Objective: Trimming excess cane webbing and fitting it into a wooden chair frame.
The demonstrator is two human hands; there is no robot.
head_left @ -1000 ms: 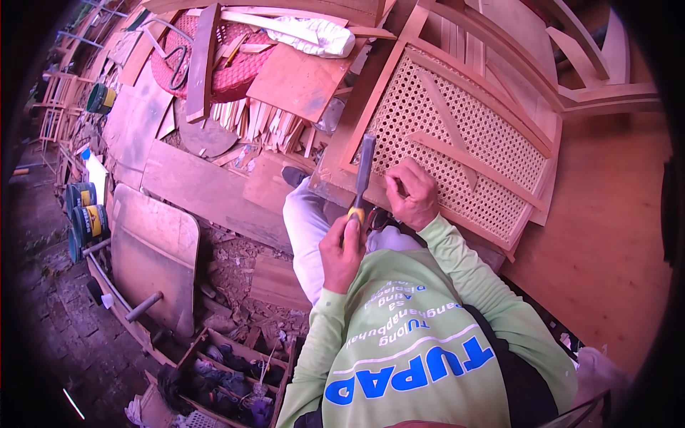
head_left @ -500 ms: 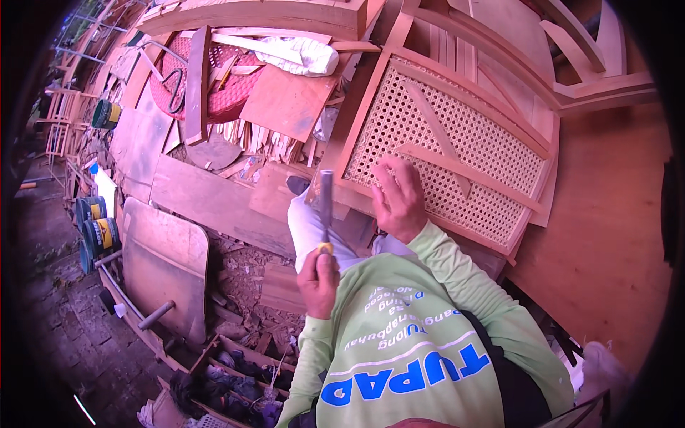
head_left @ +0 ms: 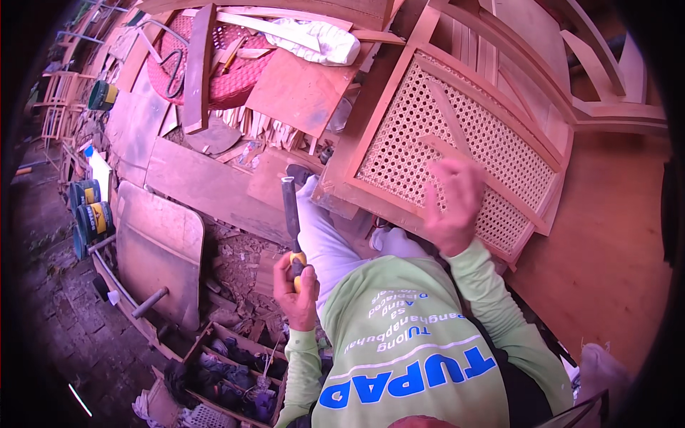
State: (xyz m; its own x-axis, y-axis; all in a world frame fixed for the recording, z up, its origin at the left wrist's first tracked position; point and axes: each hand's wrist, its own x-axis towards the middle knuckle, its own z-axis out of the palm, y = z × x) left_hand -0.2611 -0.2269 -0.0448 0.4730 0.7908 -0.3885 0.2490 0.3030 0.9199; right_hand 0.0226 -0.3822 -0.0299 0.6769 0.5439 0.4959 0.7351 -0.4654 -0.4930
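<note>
head view, cane panel [head_left: 399, 143], brown board [head_left: 599, 235], scrap-strewn ground [head_left: 232, 253]

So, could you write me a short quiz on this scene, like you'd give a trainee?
1. Multiple choice: what do the left fingers hold?
A) a paintbrush
B) a chisel
C) a handsaw

2. True or false: the chisel's blade points away from the green shirt.

3. Short answer: which hand's fingers show in front of the framed woven panel?

Key: 1: B. 2: True. 3: The right fingers.
</note>
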